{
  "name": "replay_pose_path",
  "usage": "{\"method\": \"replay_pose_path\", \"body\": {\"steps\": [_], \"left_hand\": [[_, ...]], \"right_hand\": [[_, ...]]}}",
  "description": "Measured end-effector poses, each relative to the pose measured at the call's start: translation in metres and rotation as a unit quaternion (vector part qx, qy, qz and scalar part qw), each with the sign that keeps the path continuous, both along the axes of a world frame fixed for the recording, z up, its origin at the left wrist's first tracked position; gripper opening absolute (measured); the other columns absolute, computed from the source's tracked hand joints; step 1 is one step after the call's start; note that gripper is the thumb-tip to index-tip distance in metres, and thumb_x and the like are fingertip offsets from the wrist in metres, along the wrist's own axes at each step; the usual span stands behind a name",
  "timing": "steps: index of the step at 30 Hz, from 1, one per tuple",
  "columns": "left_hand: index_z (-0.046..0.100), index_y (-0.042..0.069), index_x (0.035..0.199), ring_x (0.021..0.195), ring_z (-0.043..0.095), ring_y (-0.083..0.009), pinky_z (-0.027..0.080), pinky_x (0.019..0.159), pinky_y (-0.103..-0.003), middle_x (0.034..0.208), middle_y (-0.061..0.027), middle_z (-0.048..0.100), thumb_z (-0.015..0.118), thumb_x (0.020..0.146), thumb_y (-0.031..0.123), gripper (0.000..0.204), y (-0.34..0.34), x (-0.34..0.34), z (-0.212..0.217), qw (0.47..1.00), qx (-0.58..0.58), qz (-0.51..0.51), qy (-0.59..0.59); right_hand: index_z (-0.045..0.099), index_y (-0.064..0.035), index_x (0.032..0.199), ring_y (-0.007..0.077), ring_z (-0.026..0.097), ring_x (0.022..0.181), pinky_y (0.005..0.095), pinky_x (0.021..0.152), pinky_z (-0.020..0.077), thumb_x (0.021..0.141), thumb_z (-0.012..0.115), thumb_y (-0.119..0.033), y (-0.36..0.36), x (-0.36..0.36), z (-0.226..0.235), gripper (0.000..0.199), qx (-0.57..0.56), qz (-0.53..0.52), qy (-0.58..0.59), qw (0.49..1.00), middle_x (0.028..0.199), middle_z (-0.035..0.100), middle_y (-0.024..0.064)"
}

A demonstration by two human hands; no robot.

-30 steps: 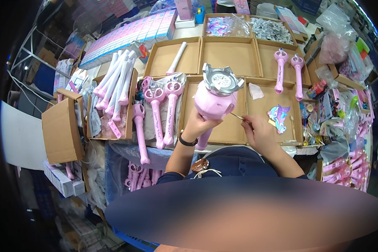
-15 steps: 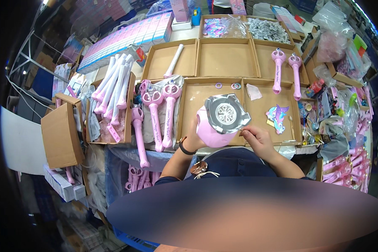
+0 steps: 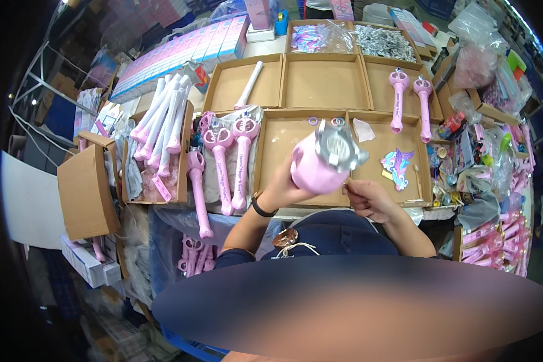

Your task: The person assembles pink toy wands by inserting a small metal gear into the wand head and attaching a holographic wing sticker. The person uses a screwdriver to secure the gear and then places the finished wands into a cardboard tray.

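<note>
Far left, a brown cardboard box (image 3: 84, 193) stands at the counter's edge. Next to it, a tray holds a bundle of white sticks (image 3: 160, 123); they overlap too much for an exact count.

Three pink wands (image 3: 223, 160) lie to the right of that tray, heads toward the back, two of them side by side on a grey sheet. More pink wands (image 3: 193, 256) hang below the counter edge, number unclear.

Your left hand (image 3: 280, 190), with a dark band at the wrist, is closed around a pink toy head (image 3: 323, 163). The toy head is held up over the front-centre tray, tilted, with its silver round face (image 3: 339, 146) turned up and to the right.

Your right hand (image 3: 368, 199) is just beside the toy head, fingers pinched on a thin pin-like piece (image 3: 346, 183) whose tip meets the toy head's lower edge.

Six shallow cardboard trays (image 3: 326, 81) form two rows of three on the counter (image 3: 271, 45). One white stick (image 3: 249, 84) lies in the back-left tray. Two pink wands (image 3: 409, 99) lie in the back-right tray. Two small rings (image 3: 324, 121) sit at the far edge of the front-centre tray. One pastel winged sticker (image 3: 398, 166) lies in the front-right tray.

At the back left, a row of flat pink boxes (image 3: 181, 57) lies on the counter. At the right, clear bags (image 3: 476, 66) and piled pink parts (image 3: 495, 235) crowd the edge.
</note>
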State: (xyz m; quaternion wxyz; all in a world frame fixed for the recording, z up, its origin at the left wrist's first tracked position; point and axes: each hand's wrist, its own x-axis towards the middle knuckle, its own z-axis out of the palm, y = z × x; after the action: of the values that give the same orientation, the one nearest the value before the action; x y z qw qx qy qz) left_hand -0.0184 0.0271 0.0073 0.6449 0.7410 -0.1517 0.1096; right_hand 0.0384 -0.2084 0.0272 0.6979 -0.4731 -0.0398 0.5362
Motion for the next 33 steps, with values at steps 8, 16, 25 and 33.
{"method": "replay_pose_path", "body": {"steps": [8,16,25,33], "left_hand": [[0.029,0.003,0.127,0.071,0.057,-0.0109,0.048,0.060,-0.025,0.089,-0.0057,0.053,0.068,0.075,0.007,0.065,0.002,0.003,0.032,0.952,-0.171,0.038,0.253],[0.028,0.002,0.126,0.072,0.056,-0.0108,0.048,0.060,-0.025,0.090,-0.0064,0.054,0.067,0.076,0.010,0.065,-0.006,0.000,0.031,0.966,-0.144,0.019,0.215],[0.028,0.001,0.126,0.071,0.056,-0.0110,0.048,0.059,-0.025,0.089,-0.0067,0.054,0.068,0.076,0.012,0.064,-0.009,-0.003,0.035,0.957,-0.160,0.002,0.241],[0.026,0.001,0.128,0.073,0.056,-0.0103,0.049,0.060,-0.025,0.093,-0.0069,0.052,0.067,0.077,0.012,0.066,-0.012,-0.003,0.030,0.960,-0.139,0.000,0.241]], "right_hand": [[0.062,-0.0020,0.088,0.0155,0.052,0.053,0.0271,0.048,0.0406,0.080,0.064,-0.009,0.010,-0.015,0.013,0.011,-0.152,-0.207,-0.646,0.719,0.066,0.056,0.0080],[0.063,-0.0057,0.086,0.0196,0.052,0.050,0.0295,0.045,0.0393,0.073,0.069,-0.008,0.014,-0.012,0.021,0.015,-0.144,-0.172,-0.755,0.616,0.063,0.054,0.0065],[0.063,-0.0067,0.086,0.0204,0.051,0.048,0.0303,0.044,0.0389,0.069,0.071,-0.008,0.008,-0.013,0.024,0.019,-0.130,-0.167,-0.787,0.580,0.060,0.053,0.0053],[0.063,-0.0071,0.085,0.0211,0.052,0.049,0.0308,0.044,0.0396,0.072,0.069,-0.010,0.010,-0.014,0.026,0.015,-0.143,-0.153,-0.782,0.587,0.062,0.054,0.0056]]}}
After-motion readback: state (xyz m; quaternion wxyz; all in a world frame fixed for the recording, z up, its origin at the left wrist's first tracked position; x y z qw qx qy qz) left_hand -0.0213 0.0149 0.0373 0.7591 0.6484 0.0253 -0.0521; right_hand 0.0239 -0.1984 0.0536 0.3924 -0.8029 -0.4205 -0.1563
